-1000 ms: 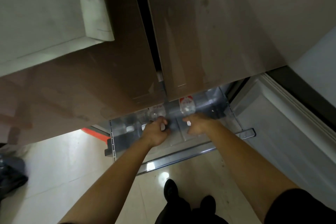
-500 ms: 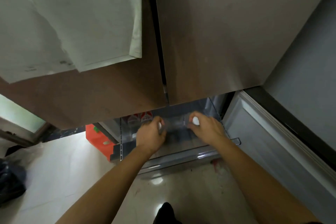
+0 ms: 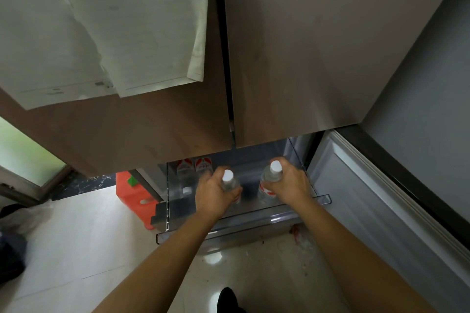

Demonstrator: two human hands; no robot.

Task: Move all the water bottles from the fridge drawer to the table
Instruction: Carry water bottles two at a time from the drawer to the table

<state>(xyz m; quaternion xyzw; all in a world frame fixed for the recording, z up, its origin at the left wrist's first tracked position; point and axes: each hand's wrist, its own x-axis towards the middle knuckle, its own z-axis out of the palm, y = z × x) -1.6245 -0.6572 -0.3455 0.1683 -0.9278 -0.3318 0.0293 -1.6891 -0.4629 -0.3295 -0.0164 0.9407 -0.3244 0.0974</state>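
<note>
Head view: the fridge (image 3: 318, 58) fills the upper frame, its drawer (image 3: 236, 227) open at lower centre. The left hand (image 3: 212, 197) and right hand (image 3: 292, 187) each wrap a grip round an upright bottle, the left bottle (image 3: 228, 181) and right bottle (image 3: 271, 175), at the drawer. Lifting out seems the step in hand; next, both must clear the rim and go to the counter, not in frame. At least two spare bottles (image 3: 194, 166) sit at the drawer's back left.
</note>
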